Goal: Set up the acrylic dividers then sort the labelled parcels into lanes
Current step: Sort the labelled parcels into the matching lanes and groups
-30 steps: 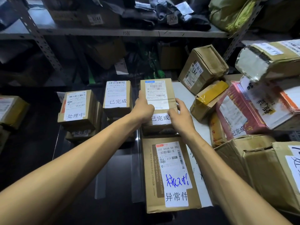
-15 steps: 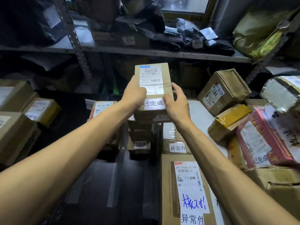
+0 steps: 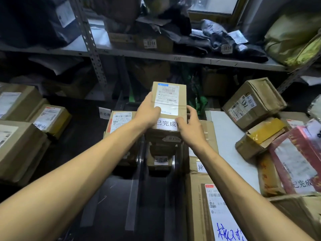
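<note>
A brown cardboard parcel with a shipping label and a white tag with black characters sits on top of a stack of parcels in the middle lane. My left hand grips its left side, thumb on top. My right hand holds its right near corner, fingers curled on the edge. Clear acrylic dividers stand either side of the stack. Left of it stands another labelled parcel. In the right lane a long parcel with blue writing lies flat.
Unsorted parcels are piled at the right: a brown box, a yellow-taped box, a red-wrapped one. More boxes are stacked at the left. A metal shelf with bags runs overhead behind the lanes.
The parcel has been carried from the right lane leftward and set down onto the middle stack. Both hands stayed on it; the view tilted up.
</note>
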A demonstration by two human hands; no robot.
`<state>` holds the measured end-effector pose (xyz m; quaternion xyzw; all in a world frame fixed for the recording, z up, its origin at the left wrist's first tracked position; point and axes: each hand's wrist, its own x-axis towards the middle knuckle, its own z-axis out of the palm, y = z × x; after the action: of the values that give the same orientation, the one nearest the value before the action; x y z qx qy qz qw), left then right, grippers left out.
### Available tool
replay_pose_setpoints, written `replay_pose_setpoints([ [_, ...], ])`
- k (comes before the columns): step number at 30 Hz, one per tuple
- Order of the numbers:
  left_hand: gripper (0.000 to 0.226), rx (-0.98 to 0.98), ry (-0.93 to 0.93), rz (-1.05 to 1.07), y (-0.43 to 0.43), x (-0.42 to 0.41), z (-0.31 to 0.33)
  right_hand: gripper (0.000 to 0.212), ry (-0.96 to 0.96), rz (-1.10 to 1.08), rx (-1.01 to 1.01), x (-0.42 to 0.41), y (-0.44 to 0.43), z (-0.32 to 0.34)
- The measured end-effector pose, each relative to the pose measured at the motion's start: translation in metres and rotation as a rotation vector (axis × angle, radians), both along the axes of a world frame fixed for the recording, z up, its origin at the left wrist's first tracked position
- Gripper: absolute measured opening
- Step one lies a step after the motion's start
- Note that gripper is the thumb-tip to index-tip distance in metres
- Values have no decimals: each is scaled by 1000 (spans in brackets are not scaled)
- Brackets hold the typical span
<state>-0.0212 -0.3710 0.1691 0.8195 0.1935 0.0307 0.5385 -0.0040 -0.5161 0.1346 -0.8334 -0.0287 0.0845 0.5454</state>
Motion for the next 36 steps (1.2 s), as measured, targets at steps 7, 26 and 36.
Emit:
replay_pose_setpoints([
  [7, 54, 16, 48, -46, 8, 2, 2, 49, 8, 44, 16, -4, 7, 7],
  [26, 42, 349, 28, -6, 60, -85, 54, 31, -347, 463, -165, -28, 72, 84],
  [36, 30, 343, -41, 341, 203, -233, 78, 26, -394, 865, -100, -126, 238, 111],
])
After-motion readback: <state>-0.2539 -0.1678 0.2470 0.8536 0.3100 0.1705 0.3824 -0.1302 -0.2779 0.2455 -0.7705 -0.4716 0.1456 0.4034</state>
